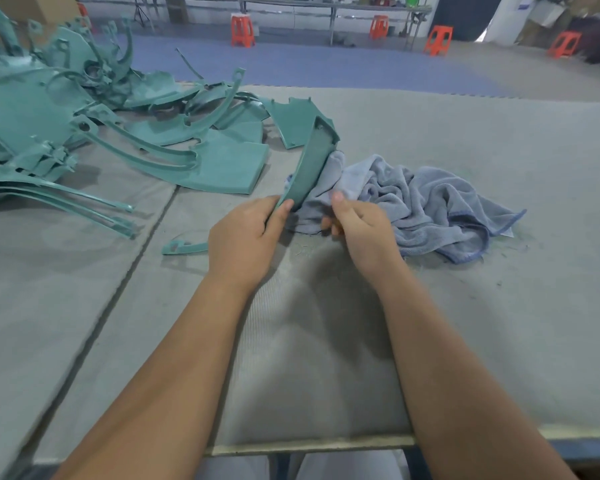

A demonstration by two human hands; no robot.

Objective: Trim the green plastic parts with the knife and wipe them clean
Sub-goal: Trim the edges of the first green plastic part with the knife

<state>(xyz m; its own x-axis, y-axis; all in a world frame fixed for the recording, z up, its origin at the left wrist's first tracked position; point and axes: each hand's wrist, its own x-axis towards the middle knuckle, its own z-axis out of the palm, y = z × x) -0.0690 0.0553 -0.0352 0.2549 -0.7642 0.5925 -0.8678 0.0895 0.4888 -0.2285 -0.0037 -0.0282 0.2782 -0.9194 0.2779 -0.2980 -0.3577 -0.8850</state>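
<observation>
1. A grey ribbed felt-covered work table (430, 140) carries everything; a heap of teal-green moulded plastic parts (84, 109) sprawls across its far left.
2. A crumpled grey-blue terry cloth (430, 199) lies right of centre, one fold lying against the piece in hand.
3. The curved teal-green plastic strip (309, 168) stands tilted between heap and cloth, its top end raised.
4. The left hand (246, 240) pinches the strip's lower end; hold it steady.
5. The right hand (357, 223) pinches a fold of cloth; judging by this, wiping is underway. Run the cloth along the whole strip.
6. No knife is visible.
</observation>
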